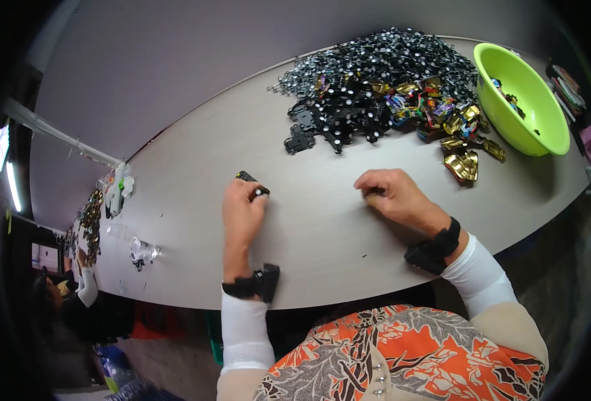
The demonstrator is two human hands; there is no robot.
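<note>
My left hand is closed around a small black toy car. A pale-hubbed wheel shows by the fingertips, and a bit of yellow at the car's far end; my fingers cover the rest. To the right, apart from it, my right hand hovers low above the table with its fingers curled together. Something small and dark shows under those fingertips, too hidden to name. Beyond both hands lie black toy car chassis in a heap, some fitted with wheels. Shiny gold car shells lie nearest my right hand.
Loose black-and-silver wheels form a large mound at the back. A lime-green basin with a few parts inside stands at the far right. Leftward are a clear plastic cup, a white tool and another person's arm.
</note>
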